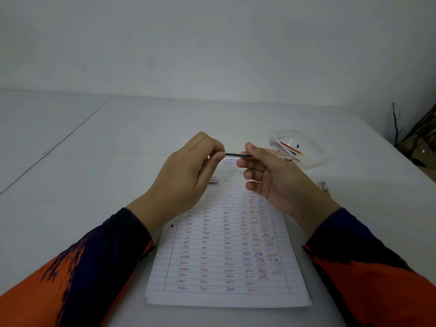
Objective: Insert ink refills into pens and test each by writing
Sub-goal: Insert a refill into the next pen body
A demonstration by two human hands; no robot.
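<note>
Head view: hands [232, 171] pinch refill [237, 155] level.

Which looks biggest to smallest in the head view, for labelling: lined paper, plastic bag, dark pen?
1. Lined paper, largest.
2. Plastic bag, though farther away.
3. Dark pen, mostly hidden by both hands.

Sleeves [77, 274] orange, streaked navy-black. Lined sheet [226, 260] white, red and blue zigzags in columns. Refill [236, 155] dark. Table [94, 161] plain white.
</note>
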